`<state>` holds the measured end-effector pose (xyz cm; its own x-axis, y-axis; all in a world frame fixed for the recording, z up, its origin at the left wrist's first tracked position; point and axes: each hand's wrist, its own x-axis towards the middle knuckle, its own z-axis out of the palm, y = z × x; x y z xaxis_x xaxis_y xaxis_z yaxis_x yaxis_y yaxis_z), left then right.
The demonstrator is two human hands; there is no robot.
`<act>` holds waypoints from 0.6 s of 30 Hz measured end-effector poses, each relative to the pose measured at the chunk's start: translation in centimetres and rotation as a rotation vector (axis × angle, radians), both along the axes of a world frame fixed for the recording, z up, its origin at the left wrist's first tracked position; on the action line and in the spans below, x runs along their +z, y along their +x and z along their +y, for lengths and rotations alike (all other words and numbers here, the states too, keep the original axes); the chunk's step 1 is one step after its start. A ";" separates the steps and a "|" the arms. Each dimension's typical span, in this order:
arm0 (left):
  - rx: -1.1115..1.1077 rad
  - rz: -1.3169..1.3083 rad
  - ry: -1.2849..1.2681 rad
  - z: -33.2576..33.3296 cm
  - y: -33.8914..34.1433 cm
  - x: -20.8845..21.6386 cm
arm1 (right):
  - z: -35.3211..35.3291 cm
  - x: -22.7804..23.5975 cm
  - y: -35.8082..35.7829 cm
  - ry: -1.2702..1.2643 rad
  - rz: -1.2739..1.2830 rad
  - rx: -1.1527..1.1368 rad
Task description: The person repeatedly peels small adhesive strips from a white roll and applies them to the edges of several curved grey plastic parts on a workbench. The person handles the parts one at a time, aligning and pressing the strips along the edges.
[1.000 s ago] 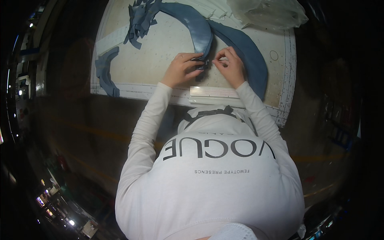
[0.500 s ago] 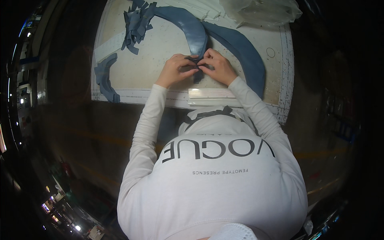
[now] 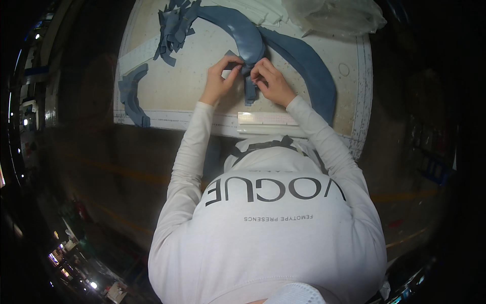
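Observation:
A long curved blue-grey fabric piece (image 3: 248, 38) lies on the table, its narrow end reaching between my hands. My left hand (image 3: 221, 81) pinches a small dark blue fabric piece (image 3: 230, 54) beside that end, thumb and forefinger nearly meeting. My right hand (image 3: 276, 83) is curled just right of the same end. Its fingertips are drawn together, and what they grip is hidden. Below and between the hands lies a short straight blue fabric strip (image 3: 250, 92), partly covered by the right fingers.
Another curved fabric piece (image 3: 309, 63) extends along the right side. A heap of blue fabric scraps (image 3: 174, 30) lies at the far left, with short curved pieces (image 3: 132, 96) nearer. A clear ruler (image 3: 268, 119) rests at the near edge; a plastic bag (image 3: 336, 15) sits far right.
My hands have moved apart a little, the left one slightly up and away from the right. More of the short strip between them shows, and a small fabric piece now sticks up by my left fingers.

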<state>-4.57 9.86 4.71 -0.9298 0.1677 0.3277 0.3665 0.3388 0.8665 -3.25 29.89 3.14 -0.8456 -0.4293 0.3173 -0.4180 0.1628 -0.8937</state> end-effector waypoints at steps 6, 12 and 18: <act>-0.074 0.202 -0.172 0.0 1.2 -0.7 | -0.4 -0.9 0.6 0.138 0.254 -0.087; -0.102 0.474 -0.464 1.0 1.8 -1.4 | 0.6 -0.6 -0.1 -0.148 0.130 -0.473; -0.194 0.469 -0.467 0.5 -0.4 2.1 | 3.4 1.9 -2.0 -0.009 0.110 -0.352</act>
